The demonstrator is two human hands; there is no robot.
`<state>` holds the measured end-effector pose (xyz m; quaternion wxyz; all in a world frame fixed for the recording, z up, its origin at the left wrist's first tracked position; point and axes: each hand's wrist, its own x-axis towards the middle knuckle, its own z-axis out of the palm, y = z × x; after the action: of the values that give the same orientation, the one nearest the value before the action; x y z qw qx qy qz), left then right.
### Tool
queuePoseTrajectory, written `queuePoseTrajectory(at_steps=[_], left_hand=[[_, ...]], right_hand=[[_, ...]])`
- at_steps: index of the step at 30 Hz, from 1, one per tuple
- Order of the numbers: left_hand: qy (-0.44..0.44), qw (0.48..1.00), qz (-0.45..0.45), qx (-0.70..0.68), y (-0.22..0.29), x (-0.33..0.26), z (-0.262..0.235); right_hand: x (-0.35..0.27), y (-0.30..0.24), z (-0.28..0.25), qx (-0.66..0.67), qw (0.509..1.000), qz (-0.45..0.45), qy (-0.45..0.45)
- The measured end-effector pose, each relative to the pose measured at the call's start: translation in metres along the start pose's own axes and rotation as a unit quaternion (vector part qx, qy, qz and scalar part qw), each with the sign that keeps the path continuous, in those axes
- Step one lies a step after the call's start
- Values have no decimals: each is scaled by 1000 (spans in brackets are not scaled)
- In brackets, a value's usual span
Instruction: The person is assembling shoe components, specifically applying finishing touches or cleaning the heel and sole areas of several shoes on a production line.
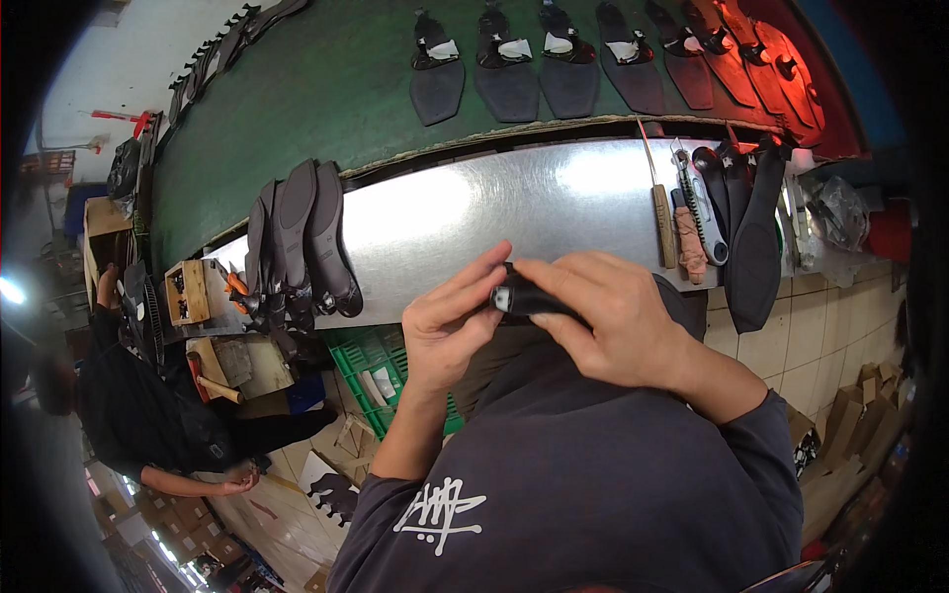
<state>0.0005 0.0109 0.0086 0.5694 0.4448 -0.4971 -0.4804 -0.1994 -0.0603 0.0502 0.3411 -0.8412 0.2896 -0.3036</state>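
Both my hands meet in front of my chest, just over the near edge of the metal worktop (425, 212). In my right hand (623, 316) is a black sandal (539, 301), gripped with the thumb below and the fingers over the top. A small shiny patch shows at its left end. My left hand (450, 321) presses against that end, thumb and fingers closed around it. Much of the sandal is hidden by my fingers. Left of my hands, several dark soles with straps (297, 217) lie bunched at the worktop's edge.
A row of black sandals (509, 79) lies on the green bench (297, 109), red-lit at right. A wooden-handled tool (663, 227), cutter (710, 212) and more soles (756, 237) lie right. A wooden box (188, 294), green crate (358, 371) and co-worker (158, 395) are left.
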Motion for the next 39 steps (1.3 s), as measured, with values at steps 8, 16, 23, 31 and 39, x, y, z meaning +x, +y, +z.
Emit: queuePoseTrajectory(at_steps=[8,16,23,31,39], left_hand=[[11,987,-149,-60,7,2,8],[39,980,-176,-85,7,5,12],[29,975,-205,-76,9,16,3],[35,966,-243,-81,8,22,5],[56,972,-221,-57,7,20,9]], right_hand=[[-4,18,13,108,992,59,12],[-1,15,12,-6,1000,-7,10],[8,29,-3,115,988,18,-103],[-1,25,8,110,988,66,-83],[-3,24,14,96,992,70,-39]])
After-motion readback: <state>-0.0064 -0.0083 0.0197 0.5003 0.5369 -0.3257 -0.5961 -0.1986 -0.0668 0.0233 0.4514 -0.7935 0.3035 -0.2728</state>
